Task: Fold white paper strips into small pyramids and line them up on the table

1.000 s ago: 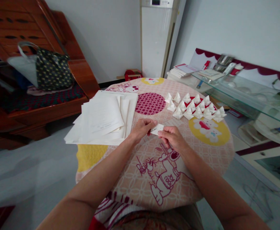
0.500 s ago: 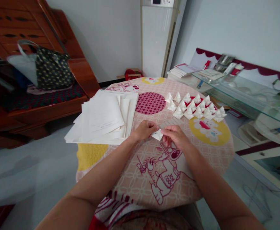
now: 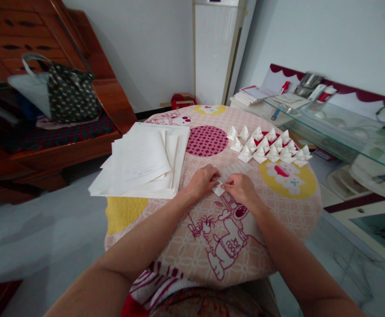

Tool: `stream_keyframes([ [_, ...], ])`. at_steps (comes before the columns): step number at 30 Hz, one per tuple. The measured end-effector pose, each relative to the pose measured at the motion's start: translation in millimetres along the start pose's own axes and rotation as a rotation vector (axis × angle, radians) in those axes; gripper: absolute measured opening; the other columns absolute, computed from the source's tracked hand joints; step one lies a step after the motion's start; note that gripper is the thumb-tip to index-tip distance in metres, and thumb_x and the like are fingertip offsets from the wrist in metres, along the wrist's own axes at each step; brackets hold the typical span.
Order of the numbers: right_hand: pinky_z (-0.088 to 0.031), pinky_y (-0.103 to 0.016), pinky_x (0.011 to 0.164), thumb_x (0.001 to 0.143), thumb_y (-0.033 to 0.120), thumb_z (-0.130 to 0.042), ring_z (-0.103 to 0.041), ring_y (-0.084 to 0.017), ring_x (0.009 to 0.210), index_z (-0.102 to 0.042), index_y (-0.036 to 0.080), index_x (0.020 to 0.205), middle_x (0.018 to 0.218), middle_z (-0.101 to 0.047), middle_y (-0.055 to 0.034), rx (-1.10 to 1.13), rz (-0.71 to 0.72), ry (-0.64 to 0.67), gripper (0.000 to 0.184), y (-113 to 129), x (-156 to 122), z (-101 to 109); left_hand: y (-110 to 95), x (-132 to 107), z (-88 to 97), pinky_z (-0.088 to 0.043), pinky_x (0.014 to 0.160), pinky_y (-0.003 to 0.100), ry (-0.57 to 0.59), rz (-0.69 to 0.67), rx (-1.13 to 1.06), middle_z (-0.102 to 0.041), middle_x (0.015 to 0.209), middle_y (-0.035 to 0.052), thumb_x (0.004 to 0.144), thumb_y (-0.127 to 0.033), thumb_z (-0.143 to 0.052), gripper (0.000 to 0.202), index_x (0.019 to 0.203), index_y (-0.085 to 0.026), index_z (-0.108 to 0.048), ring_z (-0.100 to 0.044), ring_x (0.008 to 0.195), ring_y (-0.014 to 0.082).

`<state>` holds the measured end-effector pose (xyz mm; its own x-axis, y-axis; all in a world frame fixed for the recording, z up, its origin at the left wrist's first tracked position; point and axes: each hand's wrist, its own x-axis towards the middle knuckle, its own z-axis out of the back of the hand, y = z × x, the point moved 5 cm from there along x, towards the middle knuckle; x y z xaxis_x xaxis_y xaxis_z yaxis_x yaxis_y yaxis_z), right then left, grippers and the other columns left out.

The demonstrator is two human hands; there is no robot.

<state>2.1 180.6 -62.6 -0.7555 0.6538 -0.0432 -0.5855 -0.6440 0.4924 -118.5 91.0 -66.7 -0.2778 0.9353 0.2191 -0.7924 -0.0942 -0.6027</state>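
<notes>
A small folded piece of white paper (image 3: 218, 189) is pinched between my hands, low over the patterned tablecloth (image 3: 192, 259). My left hand (image 3: 203, 181) grips its left side, fingers closed. On the other side, my right hand (image 3: 240, 187) holds the right edge between thumb and fingers. The fingers hide part of the paper. Beyond my right hand stand several folded white paper boats (image 3: 273, 154) with pointed middles, set close together in rows. A stack of white paper sheets (image 3: 139, 160) lies to the left of my hands.
To the right is a glass shelf (image 3: 337, 132) with metal containers (image 3: 311, 81) and a pile of booklets (image 3: 250, 96). A wooden bench (image 3: 113, 103) with a dark patterned bag (image 3: 71, 92) stands at the left. A tall white cabinet-like unit (image 3: 215, 48) is behind the table.
The folded paper has been turned and now looks smaller between my fingers. My fingers have curled in more tightly around it. The boats and the sheets stay where they were.
</notes>
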Motion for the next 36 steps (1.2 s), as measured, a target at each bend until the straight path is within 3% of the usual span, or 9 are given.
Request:
stream_keyframes([
  [2, -0.04, -0.027, 0.064, 0.08, 0.019, -0.073, -0.064, -0.018, 0.07, -0.075, 0.017, 0.081, 0.079, -0.075, -0.0065, 0.009, 0.083, -0.029, 0.003, 2, 0, -2, -1, -2, 0.0, -0.048, 0.074, 0.025, 0.02, -0.036, -0.01, -0.069, 0.084, 0.0028, 0.077, -0.004, -0.064, 0.015, 0.086, -0.015, -0.07, -0.06, 0.076, 0.0141],
  [4, -0.04, -0.027, 0.066, 0.081, 0.014, -0.069, -0.065, -0.018, 0.072, -0.077, 0.017, 0.084, 0.08, -0.076, -0.0059, 0.021, 0.199, -0.014, 0.009, 4, -1, -4, -1, -5, 1.3, -0.047, 0.074, 0.024, 0.058, -0.07, -0.018, -0.067, 0.08, 0.0015, 0.077, -0.001, -0.062, 0.017, 0.082, -0.015, -0.071, -0.06, 0.074, 0.0133],
  [9, -0.036, -0.027, 0.063, 0.084, 0.014, -0.065, -0.06, -0.016, 0.065, -0.076, 0.016, 0.072, 0.069, -0.07, -0.0039, -0.031, 0.405, 0.105, 0.016, 2, -5, -4, 0, -9, 7.6, -0.046, 0.071, 0.023, 0.17, -0.129, -0.032, -0.067, 0.082, 0.0016, 0.075, -0.002, -0.067, 0.019, 0.087, -0.015, -0.075, -0.061, 0.073, 0.0123],
  [13, -0.036, -0.029, 0.066, 0.086, 0.021, -0.071, -0.059, -0.017, 0.069, -0.074, 0.016, 0.072, 0.072, -0.069, -0.005, -0.129, 0.496, 0.143, 0.015, 2, -9, -3, -1, -11, 9.2, -0.046, 0.071, 0.023, 0.233, -0.188, -0.012, -0.067, 0.087, 0.0024, 0.074, -0.007, -0.076, 0.017, 0.09, -0.015, -0.076, -0.062, 0.077, 0.0131],
  [19, -0.036, -0.029, 0.069, 0.092, 0.024, -0.068, -0.058, -0.017, 0.072, -0.074, 0.017, 0.074, 0.078, -0.068, -0.006, -0.182, 0.553, 0.142, 0.02, 4, -12, -5, -4, -13, 8.8, -0.047, 0.073, 0.023, 0.253, -0.251, 0.004, -0.069, 0.093, 0.0055, 0.082, -0.011, -0.071, 0.011, 0.09, -0.015, -0.077, -0.064, 0.08, 0.0139],
  [28, -0.036, -0.027, 0.068, 0.091, 0.021, -0.066, -0.056, -0.015, 0.069, -0.078, 0.018, 0.074, 0.075, -0.07, -0.0056, -0.076, 0.53, 0.153, 0.021, 3, -10, 0, -6, -14, 9.6, -0.046, 0.075, 0.024, 0.291, -0.315, 0.039, -0.071, 0.091, 0.0062, 0.091, -0.014, -0.061, 0.017, 0.086, -0.016, -0.077, -0.065, 0.082, 0.0148],
  [36, -0.034, -0.024, 0.061, 0.083, 0.015, -0.067, -0.054, -0.013, 0.061, -0.078, 0.014, 0.075, 0.065, -0.068, -0.0014, 0.129, 0.298, 0.122, 0.014, -5, -2, 2, -5, -11, 10.4, -0.046, 0.076, 0.024, 0.226, -0.199, 0.112, -0.073, 0.088, 0.0059, 0.089, -0.012, -0.062, 0.017, 0.089, -0.016, -0.078, -0.065, 0.082, 0.0159],
])
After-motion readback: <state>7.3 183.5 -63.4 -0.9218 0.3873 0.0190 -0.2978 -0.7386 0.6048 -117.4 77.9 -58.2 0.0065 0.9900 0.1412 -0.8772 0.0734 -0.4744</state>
